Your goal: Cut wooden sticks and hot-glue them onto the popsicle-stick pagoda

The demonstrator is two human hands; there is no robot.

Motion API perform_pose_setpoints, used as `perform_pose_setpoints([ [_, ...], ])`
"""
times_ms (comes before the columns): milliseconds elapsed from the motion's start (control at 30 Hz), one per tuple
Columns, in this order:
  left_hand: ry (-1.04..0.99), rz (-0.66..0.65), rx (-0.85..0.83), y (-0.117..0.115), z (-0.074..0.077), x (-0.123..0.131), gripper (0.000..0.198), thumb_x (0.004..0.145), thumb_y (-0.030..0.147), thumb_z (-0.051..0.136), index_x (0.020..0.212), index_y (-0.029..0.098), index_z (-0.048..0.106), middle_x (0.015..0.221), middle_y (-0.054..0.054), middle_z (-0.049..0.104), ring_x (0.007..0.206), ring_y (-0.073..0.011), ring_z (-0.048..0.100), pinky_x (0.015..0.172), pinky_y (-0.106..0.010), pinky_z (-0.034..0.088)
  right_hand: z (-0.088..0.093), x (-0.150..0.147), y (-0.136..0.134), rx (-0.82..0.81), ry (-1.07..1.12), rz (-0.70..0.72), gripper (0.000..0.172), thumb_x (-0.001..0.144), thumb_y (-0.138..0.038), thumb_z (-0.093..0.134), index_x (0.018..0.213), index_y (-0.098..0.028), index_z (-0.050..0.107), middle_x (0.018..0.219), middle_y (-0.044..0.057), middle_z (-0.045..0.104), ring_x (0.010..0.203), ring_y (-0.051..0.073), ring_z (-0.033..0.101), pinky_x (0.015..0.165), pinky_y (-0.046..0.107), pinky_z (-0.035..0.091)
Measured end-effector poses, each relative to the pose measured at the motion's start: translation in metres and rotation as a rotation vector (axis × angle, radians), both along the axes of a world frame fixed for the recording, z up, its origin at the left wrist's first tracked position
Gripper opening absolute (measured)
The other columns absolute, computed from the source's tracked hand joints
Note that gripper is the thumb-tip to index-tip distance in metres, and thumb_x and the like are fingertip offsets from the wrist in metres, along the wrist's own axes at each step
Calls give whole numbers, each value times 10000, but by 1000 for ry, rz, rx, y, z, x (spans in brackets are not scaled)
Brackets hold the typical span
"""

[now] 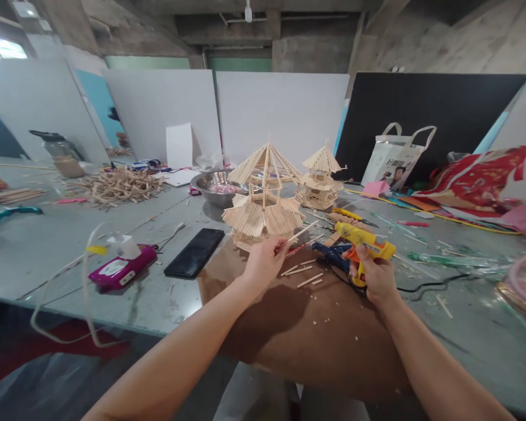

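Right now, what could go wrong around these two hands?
The yellow glue gun in the right hand points toward the left hand and its thin stick; if hot, it might burn skin. The left hand is close to the wooden pavilion, so a slip might knock it.

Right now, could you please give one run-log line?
left hand: holds thin stick; right hand: holds glue gun; nearer pagoda model: upper roof partly open
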State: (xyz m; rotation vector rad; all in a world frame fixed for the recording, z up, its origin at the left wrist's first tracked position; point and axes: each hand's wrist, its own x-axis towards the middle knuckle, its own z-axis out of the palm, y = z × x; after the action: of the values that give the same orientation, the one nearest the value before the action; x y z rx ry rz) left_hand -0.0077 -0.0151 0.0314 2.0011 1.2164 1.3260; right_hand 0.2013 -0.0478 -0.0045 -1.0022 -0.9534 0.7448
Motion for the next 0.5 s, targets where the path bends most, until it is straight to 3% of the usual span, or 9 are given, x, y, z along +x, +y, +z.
perform_pose_setpoints([
  [133, 82, 31, 16, 8, -12, 4, 83, 673, 214, 542, 632, 245, 607, 531, 9, 529, 491, -103, 422, 523, -200, 291, -6, -2, -3, -26, -228, 2, 262, 596, -411, 629, 602, -152, 592, 488, -7, 534, 339, 57, 382, 309, 189, 309],
  [300, 135, 42, 65, 9, -31, 1, 87, 685, 273, 542, 610, 241, 575, 513, 7, 485, 487, -108, 416, 519, -203, 281, -14, -6, -8, -8, -463, 32, 178, 587, -332, 650, 658, -171, 625, 523, -11, 540, 461, 105, 471, 408, 205, 391],
  [500, 349, 91, 184, 9, -36, 1, 153, 745, 303, 465, 686, 211, 572, 559, -1, 538, 508, -100, 470, 519, -202, 310, -15, -8, -10, 31, -600, 66, 195, 646, -337, 602, 744, -170, 622, 666, 22, 611, 582, 156, 555, 537, 253, 469],
])
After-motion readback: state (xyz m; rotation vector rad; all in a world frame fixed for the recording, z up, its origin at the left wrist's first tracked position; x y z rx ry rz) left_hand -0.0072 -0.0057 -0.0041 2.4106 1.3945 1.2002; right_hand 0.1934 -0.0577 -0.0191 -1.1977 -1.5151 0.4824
